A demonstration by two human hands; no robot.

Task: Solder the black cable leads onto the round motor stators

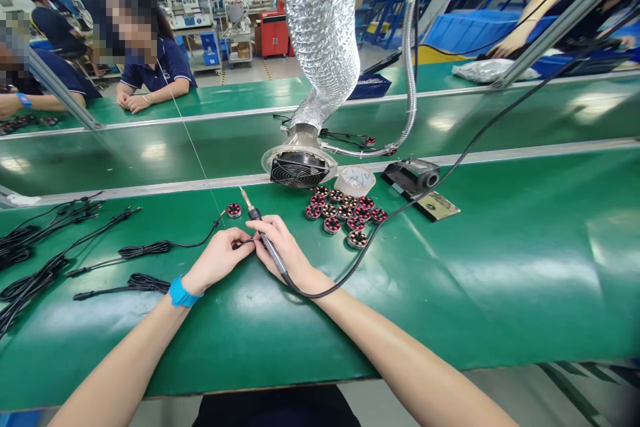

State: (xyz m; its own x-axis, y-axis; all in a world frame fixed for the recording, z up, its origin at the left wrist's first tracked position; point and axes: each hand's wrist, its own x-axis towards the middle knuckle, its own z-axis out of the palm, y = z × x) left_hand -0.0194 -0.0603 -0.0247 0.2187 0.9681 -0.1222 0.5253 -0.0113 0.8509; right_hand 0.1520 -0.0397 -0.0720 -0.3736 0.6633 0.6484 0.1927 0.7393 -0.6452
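Note:
My right hand (284, 250) is wrapped round a soldering iron (273, 250), its bare tip pointing up and away from me. My left hand (220, 259) is closed in a pinch on the end of a black cable (245, 242), and the right fingertips meet it there. A coiled part of a black cable (145, 282) lies beside the left wrist. Just beyond the hands sits a small round motor stator (233, 210) with red windings, joined to another black cable (145, 250). Fine detail at the cable end is hidden by the fingers.
Several stators (345, 211) cluster right of my hands, near a tape roll (356, 179) and a metal soldering stand (417, 183). A fume duct (320, 27) hangs above. Cable bundles (45, 273) lie left; a thin wire descends near the stator. Co-workers sit across.

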